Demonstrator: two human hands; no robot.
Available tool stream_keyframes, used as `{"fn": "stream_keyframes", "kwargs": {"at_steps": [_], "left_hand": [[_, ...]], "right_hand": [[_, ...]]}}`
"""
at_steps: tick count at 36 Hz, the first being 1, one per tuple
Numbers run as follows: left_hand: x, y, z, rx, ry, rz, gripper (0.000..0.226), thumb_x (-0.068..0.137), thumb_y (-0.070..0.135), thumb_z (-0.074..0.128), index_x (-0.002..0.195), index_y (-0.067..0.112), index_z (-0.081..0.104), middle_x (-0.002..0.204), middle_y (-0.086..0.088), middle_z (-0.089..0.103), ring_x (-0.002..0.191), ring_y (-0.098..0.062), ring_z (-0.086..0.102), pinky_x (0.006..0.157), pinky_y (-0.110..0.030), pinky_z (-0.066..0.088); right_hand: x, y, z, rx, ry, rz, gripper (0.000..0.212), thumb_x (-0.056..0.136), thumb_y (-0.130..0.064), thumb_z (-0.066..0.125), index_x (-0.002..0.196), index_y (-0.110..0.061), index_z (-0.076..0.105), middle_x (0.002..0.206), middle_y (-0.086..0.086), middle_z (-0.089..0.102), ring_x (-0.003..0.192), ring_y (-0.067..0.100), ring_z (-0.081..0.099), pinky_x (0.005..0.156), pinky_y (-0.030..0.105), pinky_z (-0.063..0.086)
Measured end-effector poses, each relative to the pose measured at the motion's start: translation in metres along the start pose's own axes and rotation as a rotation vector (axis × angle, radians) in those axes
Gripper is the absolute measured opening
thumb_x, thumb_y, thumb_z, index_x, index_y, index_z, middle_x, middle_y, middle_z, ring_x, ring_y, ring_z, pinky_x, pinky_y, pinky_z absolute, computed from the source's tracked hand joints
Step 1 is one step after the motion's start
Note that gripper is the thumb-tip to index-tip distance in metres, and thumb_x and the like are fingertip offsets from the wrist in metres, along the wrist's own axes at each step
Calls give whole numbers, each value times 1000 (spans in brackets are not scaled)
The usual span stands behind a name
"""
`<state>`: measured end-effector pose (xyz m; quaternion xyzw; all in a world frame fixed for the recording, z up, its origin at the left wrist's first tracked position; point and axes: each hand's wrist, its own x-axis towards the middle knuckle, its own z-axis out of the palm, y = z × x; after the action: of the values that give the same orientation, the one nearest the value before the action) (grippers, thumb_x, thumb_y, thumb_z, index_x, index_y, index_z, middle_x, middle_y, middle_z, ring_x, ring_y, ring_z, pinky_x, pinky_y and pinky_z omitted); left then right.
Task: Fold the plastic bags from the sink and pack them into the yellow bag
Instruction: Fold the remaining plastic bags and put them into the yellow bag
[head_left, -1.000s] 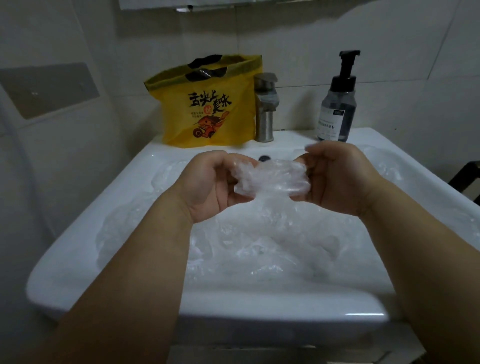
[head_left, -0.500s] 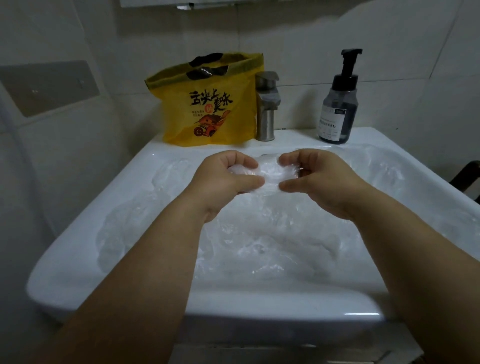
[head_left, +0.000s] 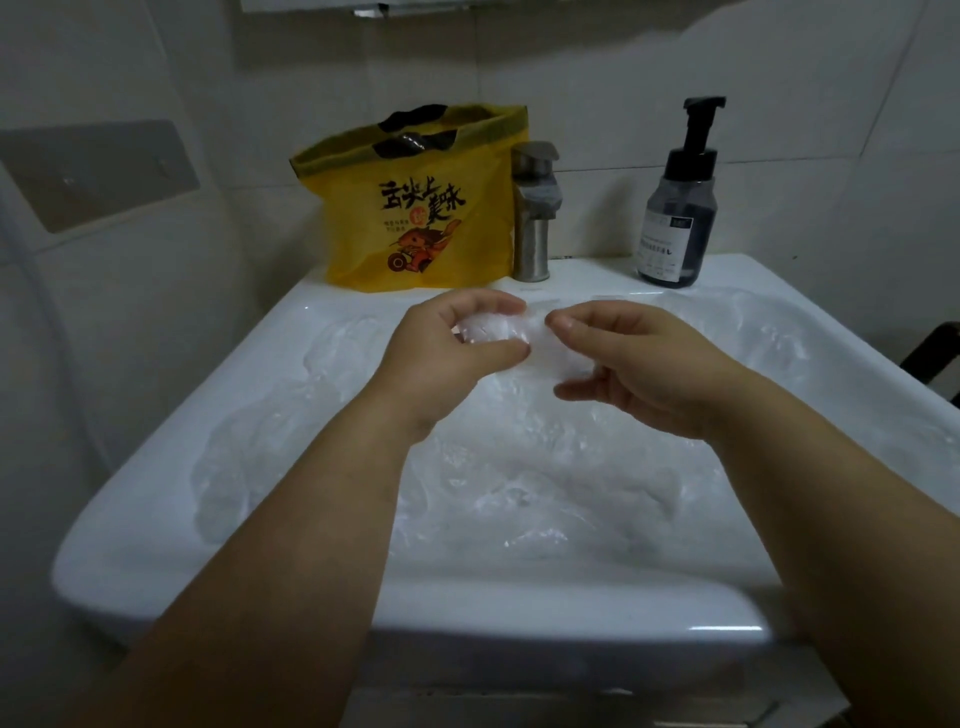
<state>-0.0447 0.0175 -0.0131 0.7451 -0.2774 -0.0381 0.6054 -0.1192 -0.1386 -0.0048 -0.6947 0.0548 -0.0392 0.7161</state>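
This is a bathroom, most likely in a home. A white rectangular ceramic sink (head_left: 571, 608) with a wide flat rim fills the middle of the view. On its back edge stands a short brushed-metal tap (head_left: 534, 218) with a square top. Further right on the same edge is a dark see-through pump bottle (head_left: 678, 218) with a black pump head and a printed label, of the hand-soap kind. The walls (head_left: 597, 78) behind and at the left are covered with large pale glossy tiles.
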Motion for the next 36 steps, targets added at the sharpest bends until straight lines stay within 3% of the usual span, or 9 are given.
{"fn": "stream_keyframes", "kwargs": {"at_steps": [2, 6, 11, 13, 17, 20, 25, 29, 36], "left_hand": [[1, 0, -1, -91, -7, -34, 36, 78, 7, 77, 103, 31, 67, 117, 6, 62, 106, -14, 62, 80, -17, 54], [6, 0, -1, -388, -2, -162, 58, 83, -1, 69, 133, 20, 48, 126, -10, 58, 110, -23, 63, 82, -27, 56], [12, -3, -1, -562, 70, -196, 51, 85, -6, 64, 134, 2, 50, 120, -16, 65, 101, -21, 68, 84, -27, 57], [12, -4, -2, -590, 64, -189, 50, 85, -7, 63, 133, 0, 51, 115, -16, 67, 96, -20, 69, 82, -26, 57], [11, 2, -3, -710, 41, -129, 49, 84, -3, 64, 131, 6, 53, 102, -11, 71, 87, -14, 70, 77, -22, 56], [10, 3, 1, -787, -47, -144, 49, 79, 23, 71, 126, 14, 57, 113, -6, 70, 107, -20, 66, 94, -33, 53], [-2, -1, 30, -406, -286, -287, 48, 74, 50, 71, 106, 14, 68, 112, -9, 70, 103, -19, 65, 93, -33, 54], [2, 1, 32, -482, -142, -313, 35, 94, 39, 55, 107, 9, 68, 107, -10, 72, 102, -22, 68, 90, -35, 56], [11, 7, 18, -691, 43, -268, 25, 99, 33, 50, 100, 13, 66, 90, -1, 74, 90, -21, 70, 79, -35, 58]], "right_hand": [[0, 0, 1, 25, 42, 16, 13, 90, -16, 58, 95, -9, 69, 100, 5, 68, 86, 18, 68, 70, 26, 59], [0, -2, 1, 73, 124, -18, 9, 89, -6, 59, 92, -9, 67, 96, 3, 66, 80, 17, 67, 65, 24, 59], [3, -1, 0, 209, 140, -23, 44, 86, -10, 65, 126, -19, 49, 109, 8, 58, 84, 24, 68, 64, 30, 59], [4, -2, -2, 258, 140, 50, 54, 86, -16, 65, 134, -9, 43, 109, 13, 62, 74, 21, 67, 61, 28, 58], [4, -1, -1, 190, 94, 69, 24, 87, -6, 62, 109, 2, 62, 97, 16, 68, 68, 16, 64, 58, 22, 56], [4, -2, 5, 287, 91, -18, 9, 88, -4, 60, 95, -1, 65, 88, 12, 68, 66, 14, 64, 58, 21, 55], [1, 5, 19, 159, 3, -111, 15, 91, 7, 50, 84, 2, 62, 69, 14, 63, 61, 19, 62, 66, 28, 57], [2, 8, 25, 101, 36, -148, 14, 92, 0, 54, 99, 6, 64, 88, 27, 66, 74, 29, 65, 68, 34, 61], [4, 3, 22, 62, 82, -87, 5, 88, -4, 61, 86, -5, 66, 78, 6, 69, 61, 13, 66, 57, 18, 55]]}}
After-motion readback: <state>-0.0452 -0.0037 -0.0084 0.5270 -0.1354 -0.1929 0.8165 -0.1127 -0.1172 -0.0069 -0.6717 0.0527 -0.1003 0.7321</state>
